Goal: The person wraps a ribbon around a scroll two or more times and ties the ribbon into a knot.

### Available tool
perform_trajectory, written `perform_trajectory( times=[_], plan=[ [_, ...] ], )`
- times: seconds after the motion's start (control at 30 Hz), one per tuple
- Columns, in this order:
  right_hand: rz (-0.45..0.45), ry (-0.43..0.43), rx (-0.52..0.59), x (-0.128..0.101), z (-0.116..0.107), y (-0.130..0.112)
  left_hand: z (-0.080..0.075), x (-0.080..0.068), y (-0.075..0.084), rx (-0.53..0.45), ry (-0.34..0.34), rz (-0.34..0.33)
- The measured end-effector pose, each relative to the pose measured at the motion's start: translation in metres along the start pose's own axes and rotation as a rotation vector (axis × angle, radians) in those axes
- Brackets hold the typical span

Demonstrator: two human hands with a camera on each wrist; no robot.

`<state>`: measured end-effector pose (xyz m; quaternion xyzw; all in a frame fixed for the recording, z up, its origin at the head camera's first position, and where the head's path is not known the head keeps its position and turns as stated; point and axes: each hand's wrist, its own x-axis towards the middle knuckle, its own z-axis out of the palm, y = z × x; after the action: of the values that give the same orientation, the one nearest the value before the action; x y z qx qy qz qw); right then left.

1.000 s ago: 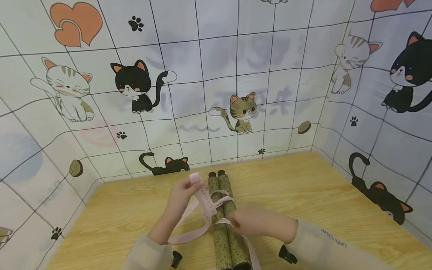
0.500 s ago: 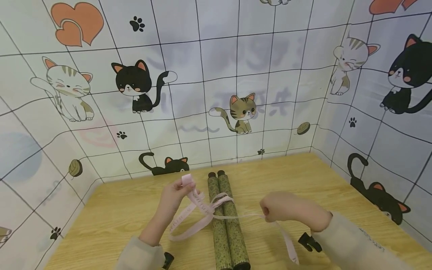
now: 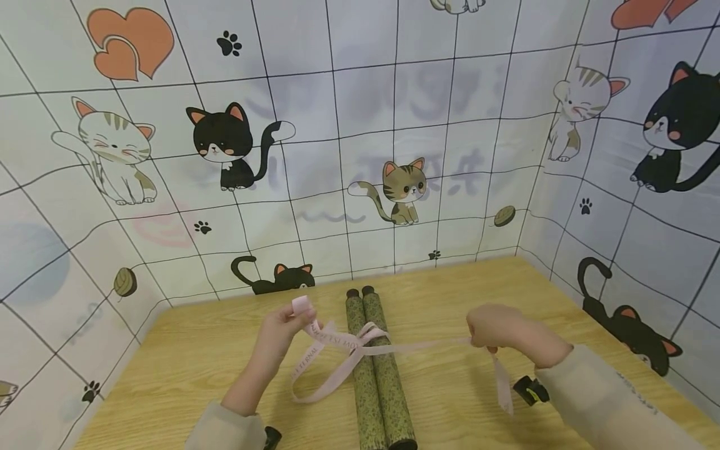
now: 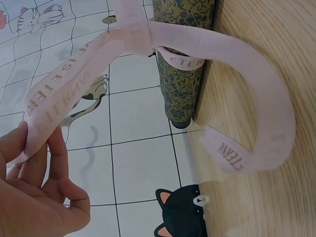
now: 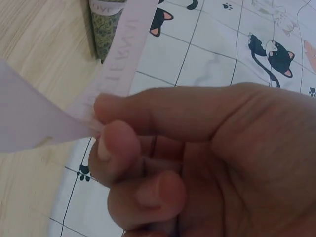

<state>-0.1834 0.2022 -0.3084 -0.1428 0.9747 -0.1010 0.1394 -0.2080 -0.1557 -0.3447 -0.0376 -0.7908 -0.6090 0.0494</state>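
Two long rolls (image 3: 388,387) with a dark green floral pattern and black ends lie side by side on the table. A pink ribbon (image 3: 337,375) printed with letters goes round them and crosses in a knot (image 3: 362,345) on top. My left hand (image 3: 274,334) pinches a folded loop of the ribbon (image 4: 54,111) left of the rolls. To the right, my right hand (image 3: 497,326) pinches the other length between thumb and fingers, drawn out straight from the knot. Its loose end (image 3: 503,387) hangs below that hand. Another ribbon tail (image 4: 227,153) curls beside the rolls in the left wrist view.
The wooden table (image 3: 197,350) meets a cloth backdrop (image 3: 315,156) printed with cats and grid lines at the back and sides. Black straps (image 3: 530,390) show at the wrists, by the beige sleeves.
My right hand has moved right and a little away from me, pulling the ribbon out from the rolls until straight. My left hand has shifted left with its loop.
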Motion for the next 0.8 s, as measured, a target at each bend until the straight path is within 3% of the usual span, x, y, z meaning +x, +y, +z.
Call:
perform_trajectory(
  times=[0.43, 0.6, 0.8],
  plan=[
    [0.145, 0.116, -0.048, 0.007, -0.012, 0.017, -0.015, -0.001, -0.006, 0.043, 0.029, -0.035],
    [0.173, 0.084, -0.04, 0.022, 0.008, 0.023, -0.018, -0.003, -0.011, 0.067, 0.029, -0.03],
    [0.146, 0.051, -0.075, 0.04, 0.034, 0.012, -0.023, -0.004, -0.014, 0.074, 0.028, -0.024]
  ],
)
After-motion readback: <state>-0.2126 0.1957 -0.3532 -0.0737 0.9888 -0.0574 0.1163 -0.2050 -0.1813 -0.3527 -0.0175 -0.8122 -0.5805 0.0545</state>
